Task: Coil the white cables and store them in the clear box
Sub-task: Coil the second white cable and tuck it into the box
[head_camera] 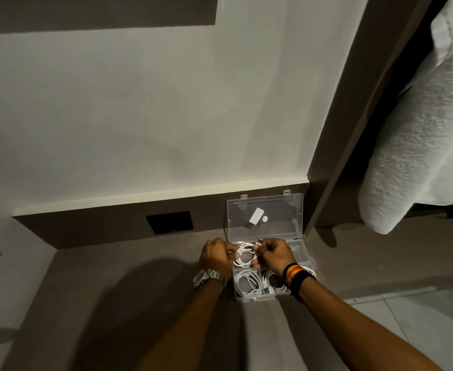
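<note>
Brown counter (pixel 145 303) | clear box (pixel 297 249): apparently two coils | both hands grip third

A grey-brown desk surface (pixel 145 303) is seen running along the wall, dimly lit and crossed by broad shadows. One thing is carried directly on it: a clear box (pixel 297 253), set near the back edge with its lid stood open against the low back panel. Coiled white cables (pixel 246 283) are held in its compartments.

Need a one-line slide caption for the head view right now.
Both hands, left and right, hold a coiled white cable over the open clear box.
</note>
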A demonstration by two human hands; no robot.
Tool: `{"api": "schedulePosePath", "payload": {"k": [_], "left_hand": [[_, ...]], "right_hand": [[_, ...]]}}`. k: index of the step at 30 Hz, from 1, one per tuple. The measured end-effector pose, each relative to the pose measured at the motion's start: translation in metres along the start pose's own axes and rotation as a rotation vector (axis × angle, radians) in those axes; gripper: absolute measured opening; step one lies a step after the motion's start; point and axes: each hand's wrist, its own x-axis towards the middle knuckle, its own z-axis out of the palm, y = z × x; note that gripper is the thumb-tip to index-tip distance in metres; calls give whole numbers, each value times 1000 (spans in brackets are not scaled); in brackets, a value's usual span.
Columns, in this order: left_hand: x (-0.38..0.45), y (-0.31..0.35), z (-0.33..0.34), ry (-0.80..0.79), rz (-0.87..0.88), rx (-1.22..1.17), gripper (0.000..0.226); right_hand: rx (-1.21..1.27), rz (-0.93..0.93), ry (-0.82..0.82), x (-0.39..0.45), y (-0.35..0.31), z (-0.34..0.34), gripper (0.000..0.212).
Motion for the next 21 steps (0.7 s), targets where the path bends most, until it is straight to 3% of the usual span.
{"api": "schedulePosePath", "payload": {"k": [2, 5, 10, 14, 18, 21], "left_hand": [[-2, -3, 4, 69, 40, -1, 12], [-2, -3, 10, 112, 129, 70, 17], [-6, 5, 5, 4, 274, 358, 21], [-7, 6, 14, 62, 394, 470, 31], [-6, 8, 19, 27, 362, 548, 28], [-2, 1, 19, -20, 359, 568, 9]], "right_hand": [[-12, -18, 23, 2, -2, -1, 9], [-85, -49, 44, 5, -4, -1, 14], [-369, -111, 71, 8, -3, 0, 25], [-648, -220, 119, 6, 1, 9, 17], [-835, -316, 135, 4, 4, 23, 8], [-872, -322, 175, 7, 3, 26, 11]]}}
